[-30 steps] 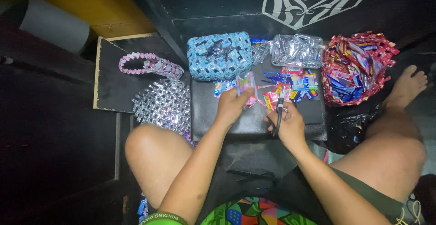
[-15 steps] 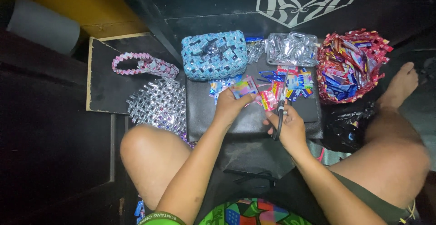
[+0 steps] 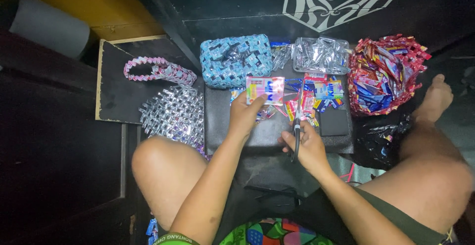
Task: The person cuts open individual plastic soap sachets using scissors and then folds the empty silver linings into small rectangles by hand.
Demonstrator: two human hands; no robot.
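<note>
You are sitting before a black cushion [image 3: 237, 126] at frame centre, with a blue woven wrapper bag [image 3: 235, 59] above it. Your left hand [image 3: 245, 116] is pinching a pink candy wrapper [image 3: 265, 89] flat just below that bag. Your right hand [image 3: 307, 146], right of centre, is gripping scissors [image 3: 297, 126].

Blue woven bag [image 3: 236, 60], pink-and-blue wrapper [image 3: 265, 89], red woven basket [image 3: 386, 74]

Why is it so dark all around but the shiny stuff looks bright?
Head view: light falls on the middle, so the silver woven mat and clear wrapper pile glint; the floor at the left stays in deep shadow; the left hand and wrapper look sharp.
</note>
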